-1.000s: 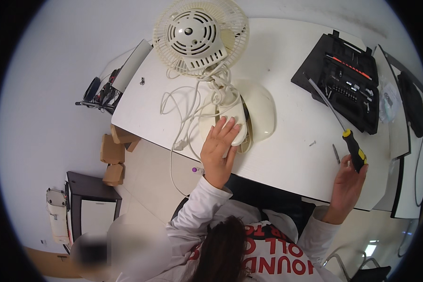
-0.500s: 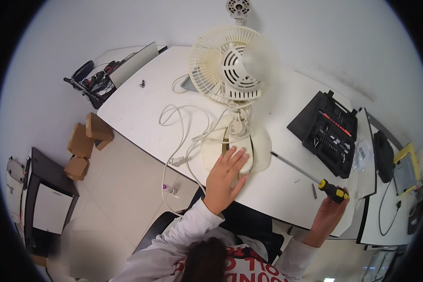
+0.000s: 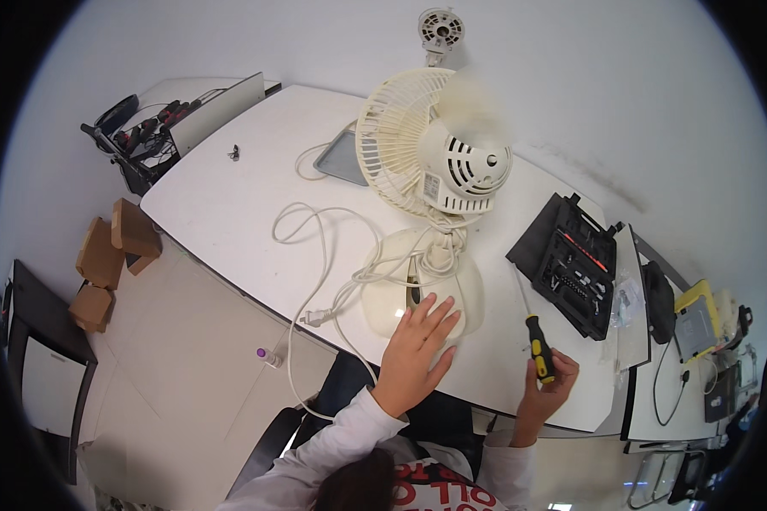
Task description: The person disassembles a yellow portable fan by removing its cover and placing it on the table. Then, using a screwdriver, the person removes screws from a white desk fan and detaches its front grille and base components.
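A cream desk fan stands on the white table, its head over a wide rounded base. My left hand lies with fingers spread on the front of that base, beside a dark slot. The fan's pale cord loops around its neck and trails left to a plug. To the right of the base, my right hand grips a screwdriver by its black and yellow handle. Its long metal shaft points away from me, toward the tool case, with the tip near the case's edge.
An open black tool case with bits and sockets lies at the right. A grey tray sits behind the fan. At the left are cardboard boxes on the floor and a crate of tools. A small bottle stands below the table edge.
My right hand has brought the screwdriver leftward, and its shaft has swung from pointing at the fan base to pointing away from me. My left hand stays on the base. The view has shifted.
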The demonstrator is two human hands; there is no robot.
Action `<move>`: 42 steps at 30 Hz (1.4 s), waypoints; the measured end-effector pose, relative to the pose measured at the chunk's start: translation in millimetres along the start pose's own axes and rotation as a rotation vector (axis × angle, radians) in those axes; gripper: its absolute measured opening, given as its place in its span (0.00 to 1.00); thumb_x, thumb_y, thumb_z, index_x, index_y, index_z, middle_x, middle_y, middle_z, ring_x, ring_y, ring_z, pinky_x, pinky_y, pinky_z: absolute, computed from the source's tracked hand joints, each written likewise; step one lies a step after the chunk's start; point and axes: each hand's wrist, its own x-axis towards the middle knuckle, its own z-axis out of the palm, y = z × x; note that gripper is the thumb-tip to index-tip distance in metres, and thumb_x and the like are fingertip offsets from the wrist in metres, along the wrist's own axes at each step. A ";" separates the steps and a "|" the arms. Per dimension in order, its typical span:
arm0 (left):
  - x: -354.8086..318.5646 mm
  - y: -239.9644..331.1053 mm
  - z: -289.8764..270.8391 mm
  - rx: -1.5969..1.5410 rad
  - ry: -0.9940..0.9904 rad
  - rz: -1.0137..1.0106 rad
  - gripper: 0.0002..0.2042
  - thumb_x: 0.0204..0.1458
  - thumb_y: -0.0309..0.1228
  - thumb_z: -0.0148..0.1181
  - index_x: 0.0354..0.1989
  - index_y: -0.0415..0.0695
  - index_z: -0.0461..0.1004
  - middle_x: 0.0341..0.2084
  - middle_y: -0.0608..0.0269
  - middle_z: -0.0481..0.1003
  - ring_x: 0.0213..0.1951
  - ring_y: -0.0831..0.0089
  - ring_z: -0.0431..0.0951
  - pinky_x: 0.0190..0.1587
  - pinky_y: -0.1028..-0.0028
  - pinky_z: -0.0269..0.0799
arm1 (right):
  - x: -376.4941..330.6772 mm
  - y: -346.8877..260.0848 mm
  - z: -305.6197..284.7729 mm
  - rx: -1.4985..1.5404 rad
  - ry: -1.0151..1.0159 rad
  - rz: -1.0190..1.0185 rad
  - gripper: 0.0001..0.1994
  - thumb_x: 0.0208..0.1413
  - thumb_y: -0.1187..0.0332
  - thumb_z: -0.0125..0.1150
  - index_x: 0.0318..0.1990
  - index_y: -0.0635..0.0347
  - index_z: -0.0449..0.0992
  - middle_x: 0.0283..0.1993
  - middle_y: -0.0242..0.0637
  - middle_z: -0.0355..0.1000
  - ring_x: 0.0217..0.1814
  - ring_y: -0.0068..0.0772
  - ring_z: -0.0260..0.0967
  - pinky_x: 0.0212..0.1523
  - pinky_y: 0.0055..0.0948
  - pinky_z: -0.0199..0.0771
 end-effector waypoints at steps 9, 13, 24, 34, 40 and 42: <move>3.8 22.5 -64.9 -0.831 0.560 0.314 0.05 0.45 0.20 0.58 0.25 0.44 0.69 0.26 0.60 0.72 0.28 0.65 0.72 0.39 0.57 0.72 | -12.4 -16.3 25.9 -0.400 -0.204 -0.145 0.21 0.40 0.80 0.71 0.40 0.62 0.66 0.47 0.46 0.65 0.48 0.44 0.67 0.45 0.33 0.74; 19.0 65.3 -148.7 -1.541 0.419 0.853 0.13 0.57 0.26 0.43 0.19 0.47 0.64 0.14 0.69 0.67 0.14 0.76 0.65 0.33 0.65 0.73 | -14.3 -30.0 34.9 -0.375 -0.283 -0.033 0.20 0.40 0.80 0.69 0.40 0.61 0.65 0.46 0.42 0.63 0.52 0.41 0.64 0.43 0.34 0.74; 11.5 92.3 -164.8 -1.638 0.290 0.894 0.12 0.56 0.27 0.44 0.19 0.47 0.64 0.14 0.70 0.66 0.15 0.76 0.64 0.35 0.64 0.73 | -17.3 -28.1 34.9 -0.475 -0.361 -0.034 0.19 0.43 0.75 0.68 0.40 0.63 0.64 0.44 0.46 0.60 0.48 0.49 0.63 0.47 0.37 0.68; 10.7 96.4 -161.7 -1.636 0.283 0.880 0.11 0.56 0.28 0.45 0.20 0.47 0.64 0.15 0.70 0.66 0.15 0.77 0.63 0.36 0.64 0.73 | -16.7 -26.5 34.7 -0.471 -0.358 -0.028 0.19 0.44 0.75 0.68 0.41 0.63 0.64 0.45 0.46 0.61 0.47 0.49 0.64 0.47 0.37 0.68; 11.7 98.1 -161.3 -1.637 0.274 0.882 0.11 0.56 0.29 0.45 0.20 0.47 0.64 0.15 0.71 0.65 0.15 0.77 0.63 0.37 0.64 0.73 | -16.6 -23.9 33.7 -0.481 -0.359 -0.036 0.19 0.44 0.75 0.68 0.41 0.63 0.64 0.45 0.46 0.60 0.48 0.49 0.64 0.47 0.37 0.68; 11.6 98.7 -162.1 -1.640 0.269 0.883 0.11 0.56 0.29 0.45 0.20 0.47 0.64 0.15 0.71 0.65 0.15 0.77 0.63 0.38 0.64 0.73 | -16.3 -26.0 34.5 -0.480 -0.360 -0.038 0.19 0.44 0.75 0.68 0.41 0.63 0.64 0.45 0.46 0.60 0.48 0.49 0.64 0.47 0.37 0.68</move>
